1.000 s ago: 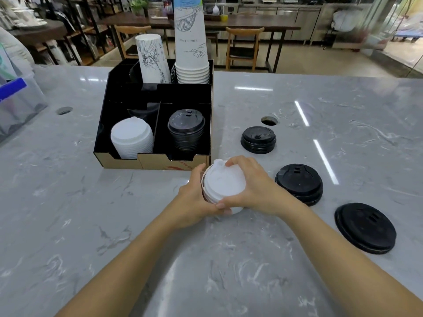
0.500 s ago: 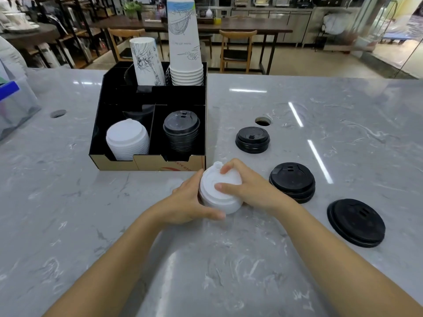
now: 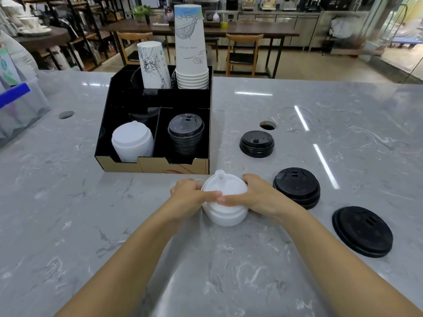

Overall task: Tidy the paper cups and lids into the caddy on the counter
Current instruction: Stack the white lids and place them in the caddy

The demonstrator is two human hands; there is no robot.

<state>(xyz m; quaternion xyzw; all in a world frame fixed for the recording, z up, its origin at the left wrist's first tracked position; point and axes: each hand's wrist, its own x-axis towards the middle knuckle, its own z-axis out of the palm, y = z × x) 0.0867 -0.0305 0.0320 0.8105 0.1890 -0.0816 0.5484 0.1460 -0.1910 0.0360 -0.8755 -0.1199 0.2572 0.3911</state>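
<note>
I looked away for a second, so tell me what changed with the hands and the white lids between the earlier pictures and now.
Both hands, left hand and right hand, kept hold of the white lids. The stack was tipped toward the camera a second ago; now it sits level on the counter, thumbs pressing on top. The caddy and the three black lid piles stayed put.
</note>
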